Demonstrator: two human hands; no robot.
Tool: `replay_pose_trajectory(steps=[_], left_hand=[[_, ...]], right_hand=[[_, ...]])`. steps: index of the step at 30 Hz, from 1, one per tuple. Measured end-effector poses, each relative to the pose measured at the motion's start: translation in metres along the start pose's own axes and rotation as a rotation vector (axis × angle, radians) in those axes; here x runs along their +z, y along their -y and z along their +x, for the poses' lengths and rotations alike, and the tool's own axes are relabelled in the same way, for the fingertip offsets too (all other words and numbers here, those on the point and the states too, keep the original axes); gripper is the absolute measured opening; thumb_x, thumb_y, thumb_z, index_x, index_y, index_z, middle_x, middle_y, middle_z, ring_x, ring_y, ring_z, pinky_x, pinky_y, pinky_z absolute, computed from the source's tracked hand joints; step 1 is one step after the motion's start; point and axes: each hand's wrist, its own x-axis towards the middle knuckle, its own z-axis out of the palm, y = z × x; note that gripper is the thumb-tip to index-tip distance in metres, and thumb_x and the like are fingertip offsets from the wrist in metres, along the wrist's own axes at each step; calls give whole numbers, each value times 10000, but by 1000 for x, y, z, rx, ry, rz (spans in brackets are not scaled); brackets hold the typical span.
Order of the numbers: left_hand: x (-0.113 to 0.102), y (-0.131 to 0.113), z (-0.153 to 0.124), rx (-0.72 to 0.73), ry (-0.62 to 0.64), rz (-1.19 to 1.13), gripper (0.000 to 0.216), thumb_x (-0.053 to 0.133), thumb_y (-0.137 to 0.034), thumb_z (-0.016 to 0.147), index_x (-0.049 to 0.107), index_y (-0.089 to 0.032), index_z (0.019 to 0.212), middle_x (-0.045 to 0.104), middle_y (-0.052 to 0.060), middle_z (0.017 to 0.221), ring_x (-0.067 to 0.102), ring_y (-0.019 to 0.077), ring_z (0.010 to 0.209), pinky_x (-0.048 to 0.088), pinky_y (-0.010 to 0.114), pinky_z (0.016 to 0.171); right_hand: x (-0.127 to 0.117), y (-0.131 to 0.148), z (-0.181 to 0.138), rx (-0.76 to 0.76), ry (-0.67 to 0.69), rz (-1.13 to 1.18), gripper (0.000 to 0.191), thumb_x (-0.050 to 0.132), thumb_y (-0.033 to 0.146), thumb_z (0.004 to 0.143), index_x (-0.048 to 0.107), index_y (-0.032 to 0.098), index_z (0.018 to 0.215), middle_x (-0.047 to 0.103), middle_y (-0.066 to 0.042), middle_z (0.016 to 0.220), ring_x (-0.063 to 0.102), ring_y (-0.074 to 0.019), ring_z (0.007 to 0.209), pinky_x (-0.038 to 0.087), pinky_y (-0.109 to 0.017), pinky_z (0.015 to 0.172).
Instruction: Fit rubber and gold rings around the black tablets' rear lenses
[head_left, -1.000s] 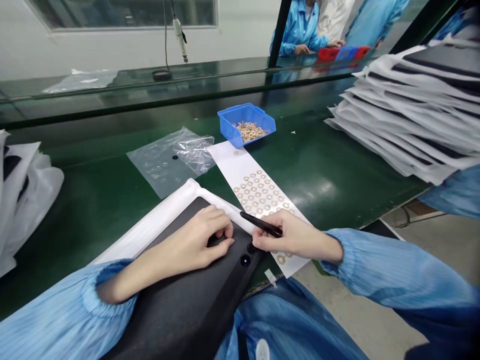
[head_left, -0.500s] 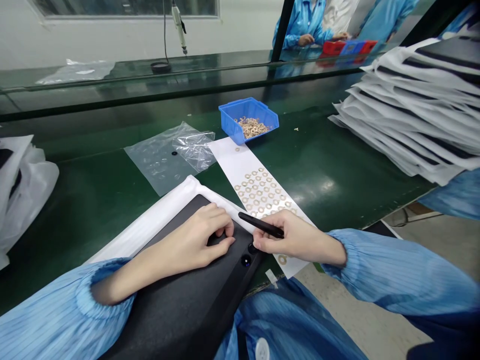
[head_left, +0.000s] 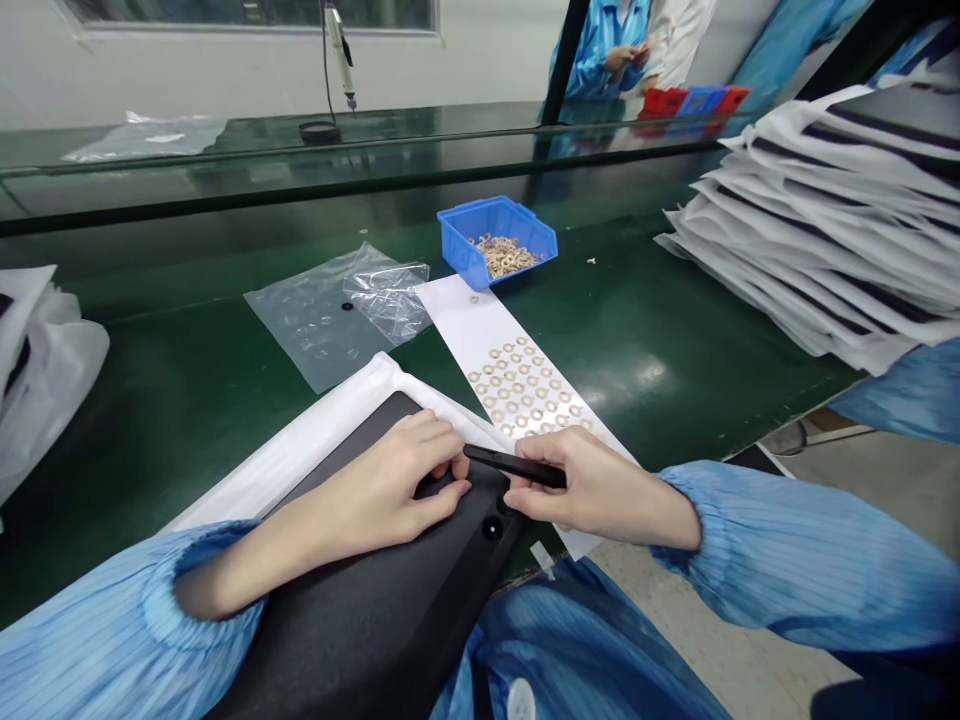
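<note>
A flat black panel point(head_left: 360, 610) with round lens-like spots point(head_left: 492, 527) near its right edge lies tilted before me, its far end in a white foam sleeve point(head_left: 300, 455). On the panel rests my left hand point(head_left: 420, 465), fingers curled and thumb close to them; whatever is between the fingertips is hidden. My right hand point(head_left: 592, 485) grips a black pen-shaped tool point(head_left: 517, 465) over the panel's right edge. The tool's far end points left, close by my left fingertips. Beyond the right hand, a white sheet point(head_left: 480, 330) carries rows of small beige rings point(head_left: 525, 380).
A blue bin point(head_left: 457, 240) holds many small beige pieces. Left of it lies a clear plastic bag point(head_left: 315, 315). Sleeved panels point(head_left: 817, 230) are stacked at right, and more white wrapping point(head_left: 64, 370) is at left. An electric screwdriver point(head_left: 341, 55) hangs behind. Co-workers stand at the back right.
My right hand has tipped the pen-shaped tool lower and leftward, bringing its end close to my left fingertips. My left hand has hardly moved. A co-worker's hands have come together in the background.
</note>
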Motion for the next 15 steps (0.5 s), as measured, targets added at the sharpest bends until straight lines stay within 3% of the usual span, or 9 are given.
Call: replay_pose_trajectory(steps=[2,5,8,15], left_hand=[[0,-1,-2,44,9,17,76,479,-121,863,512,-167,812,482,-1,806,425,145,814,338,267,767],[0,-1,-6,129,52,55,153,467,-150,889,563,-193,1000,484,26,912,421,163,872,334,289,801],[0,-1,-8,200,84,112,286,444,-177,909,546,-239,1169,460,42,924,419,174,856,338,300,771],[-2,-2,-7,256,145,242,342,430,-145,882,567,-250,1177,428,66,915,406,200,810,329,328,705]], right_hand=[[0,-1,-6,2,-56,134,207,598,291,775,597,157,618,495,38,493,444,-76,426,319,-201,410],[8,-3,-18,-51,-325,352,379,479,422,881,654,152,680,541,11,521,497,-86,442,401,-213,452],[25,-6,-28,-110,-547,537,491,334,443,946,623,166,661,554,-3,598,539,-89,508,435,-203,473],[59,-11,-31,-171,-732,537,76,501,236,909,560,211,866,603,5,788,626,-106,728,542,-215,671]])
